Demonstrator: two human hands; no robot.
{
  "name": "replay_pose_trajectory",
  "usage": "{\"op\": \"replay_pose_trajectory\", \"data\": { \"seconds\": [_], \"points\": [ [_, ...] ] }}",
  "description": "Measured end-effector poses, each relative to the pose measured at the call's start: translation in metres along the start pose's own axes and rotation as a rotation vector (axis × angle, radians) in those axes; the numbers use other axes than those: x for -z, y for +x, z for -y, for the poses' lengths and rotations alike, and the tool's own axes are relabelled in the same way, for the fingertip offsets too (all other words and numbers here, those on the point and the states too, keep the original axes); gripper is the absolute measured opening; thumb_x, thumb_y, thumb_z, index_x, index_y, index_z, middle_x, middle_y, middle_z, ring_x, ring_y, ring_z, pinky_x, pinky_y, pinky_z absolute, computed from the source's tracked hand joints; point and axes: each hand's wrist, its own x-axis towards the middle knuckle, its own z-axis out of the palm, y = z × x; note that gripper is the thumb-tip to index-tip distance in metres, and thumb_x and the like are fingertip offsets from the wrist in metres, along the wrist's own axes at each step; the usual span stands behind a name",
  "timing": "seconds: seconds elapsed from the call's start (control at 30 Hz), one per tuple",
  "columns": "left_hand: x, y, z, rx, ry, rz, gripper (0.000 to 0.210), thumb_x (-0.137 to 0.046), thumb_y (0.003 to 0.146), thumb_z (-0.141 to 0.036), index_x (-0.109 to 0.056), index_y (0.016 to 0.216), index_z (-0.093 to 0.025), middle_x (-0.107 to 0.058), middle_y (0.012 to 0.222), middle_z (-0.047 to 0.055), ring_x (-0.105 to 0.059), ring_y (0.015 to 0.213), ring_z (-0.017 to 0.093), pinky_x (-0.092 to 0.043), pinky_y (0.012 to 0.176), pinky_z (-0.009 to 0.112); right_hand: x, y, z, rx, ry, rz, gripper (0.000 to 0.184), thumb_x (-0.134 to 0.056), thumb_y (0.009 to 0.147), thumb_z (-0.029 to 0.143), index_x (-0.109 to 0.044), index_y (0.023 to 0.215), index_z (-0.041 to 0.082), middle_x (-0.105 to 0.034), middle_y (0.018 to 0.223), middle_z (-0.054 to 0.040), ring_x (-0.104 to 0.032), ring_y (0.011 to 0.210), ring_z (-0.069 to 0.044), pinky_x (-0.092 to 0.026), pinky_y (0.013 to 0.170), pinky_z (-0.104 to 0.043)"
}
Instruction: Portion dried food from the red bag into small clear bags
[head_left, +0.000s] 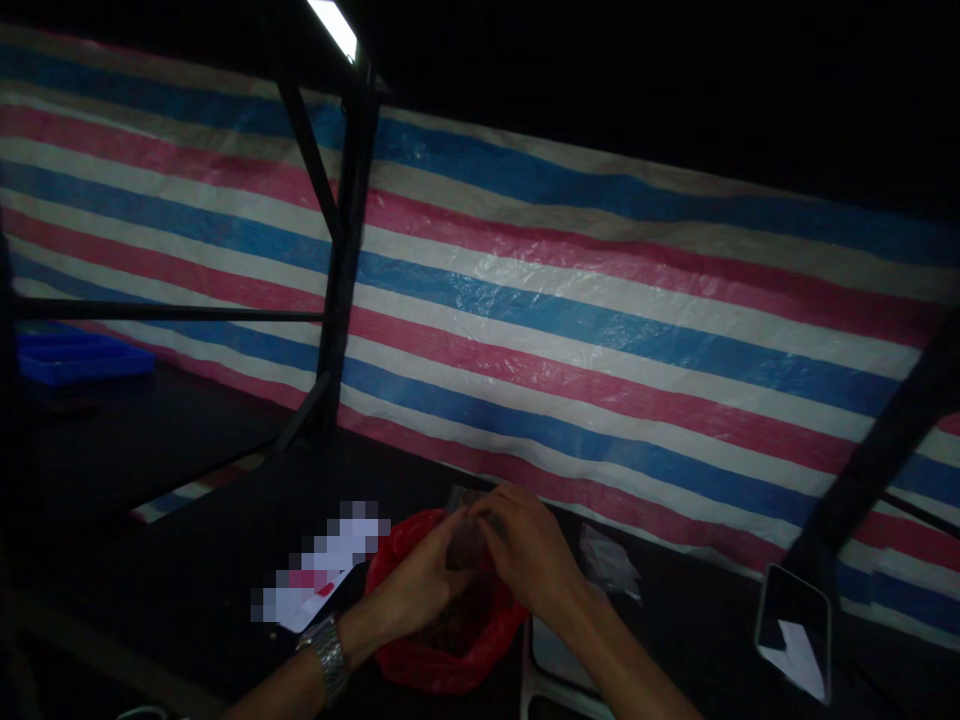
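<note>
My left hand (431, 570), with a metal-band watch (328, 655) on the wrist, is closed on one side of a small clear plastic bag (466, 545). My right hand (529, 550) pinches the bag near its top edge, fingers bent. What the bag contains is too dark to make out. Both hands are above a red plastic bag (442, 672) that stands open on the dark table. Small brownish pieces (450, 625) lie inside the red bag, partly hidden by my left hand.
Right of the hands lies a flat clear plastic bag (609, 562). A light-rimmed tray (559, 660) sits under my right forearm. White paper (315, 600) rests at left. A dark tray (795, 630) stands at far right, a blue tray (82, 357) at far left. Striped sheeting (600, 350) hangs behind.
</note>
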Motion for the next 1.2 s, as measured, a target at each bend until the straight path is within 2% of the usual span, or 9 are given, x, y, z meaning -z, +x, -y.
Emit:
{"op": "replay_pose_trajectory", "data": {
  "seconds": [0.13,0.27,0.37,0.5,0.63,0.8,1.0,1.2],
  "points": [
    [0.006,-0.003,-0.001,0.058,0.094,0.038,0.063,-0.07,0.074,-0.01,-0.066,0.136,-0.024,-0.07,0.144,0.007,-0.054,0.145,0.032,-0.032,0.127,0.053,-0.001,0.002,-0.005,0.006,-0.01,0.042,0.028,-0.06,0.096,0.002,-0.078,0.105,0.02,-0.076,0.109,-0.0065,-0.07,0.103,-0.021,-0.052,0.094,-0.035],
    [0.01,-0.005,0.004,0.093,0.103,0.087,0.071,-0.073,0.072,-0.011,-0.062,0.14,-0.026,-0.07,0.144,0.006,-0.058,0.142,0.032,-0.037,0.125,0.052,-0.004,0.003,-0.008,0.02,-0.004,0.098,0.03,-0.057,0.097,0.002,-0.079,0.108,0.019,-0.077,0.111,-0.009,-0.071,0.104,-0.023,-0.052,0.095,-0.035],
    [0.009,-0.004,0.009,0.104,0.094,0.094,0.073,-0.075,0.07,-0.011,-0.06,0.14,-0.024,-0.07,0.145,0.008,-0.061,0.139,0.031,-0.042,0.121,0.051,-0.008,0.004,-0.009,0.064,0.046,0.063,0.032,-0.056,0.097,0.001,-0.079,0.111,0.019,-0.078,0.11,-0.009,-0.071,0.106,-0.023,-0.052,0.097,-0.035],
    [0.007,-0.002,0.015,0.108,0.116,0.047,0.07,-0.074,0.068,-0.01,-0.061,0.135,-0.022,-0.07,0.143,0.01,-0.06,0.139,0.032,-0.042,0.121,0.05,-0.011,0.005,-0.006,0.096,0.106,0.015,0.043,-0.051,0.093,-0.004,-0.077,0.116,0.021,-0.078,0.115,-0.0079,-0.072,0.109,-0.022,-0.052,0.098,-0.034],
    [0.007,-0.004,0.015,0.104,0.143,0.011,0.059,-0.074,0.069,-0.011,-0.065,0.126,-0.023,-0.074,0.134,0.009,-0.063,0.134,0.031,-0.042,0.12,0.05,-0.008,0.004,0.001,0.085,0.091,0.013,0.038,-0.052,0.095,-0.001,-0.078,0.112,0.02,-0.079,0.114,-0.0078,-0.072,0.109,-0.022,-0.052,0.099,-0.036],
    [0.005,-0.008,0.005,0.1,0.15,0.009,0.058,-0.07,0.071,-0.012,-0.065,0.128,-0.023,-0.074,0.136,0.008,-0.067,0.129,0.031,-0.047,0.115,0.049,-0.005,0.0,0.004,0.066,0.09,0.025,0.036,-0.053,0.095,-0.001,-0.077,0.112,0.021,-0.079,0.114,-0.0069,-0.073,0.108,-0.021,-0.053,0.098,-0.034],
    [0.006,-0.005,0.002,0.071,0.205,0.053,0.047,-0.071,0.072,-0.012,-0.073,0.117,-0.024,-0.08,0.124,0.005,-0.071,0.12,0.03,-0.052,0.11,0.045,-0.006,-0.004,-0.001,0.115,0.089,0.005,0.035,-0.052,0.098,0.001,-0.077,0.112,0.023,-0.079,0.111,-0.0052,-0.072,0.105,-0.02,-0.053,0.094,-0.033],
    [0.01,-0.002,0.008,0.058,0.258,0.021,0.063,-0.079,0.072,-0.016,-0.067,0.133,-0.024,-0.074,0.138,0.008,-0.065,0.131,0.031,-0.044,0.119,0.046,-0.006,-0.007,-0.005,0.081,0.119,0.005,0.035,-0.054,0.098,0.003,-0.077,0.114,0.023,-0.078,0.113,-0.0057,-0.071,0.106,-0.02,-0.052,0.096,-0.034]
  ]
}}
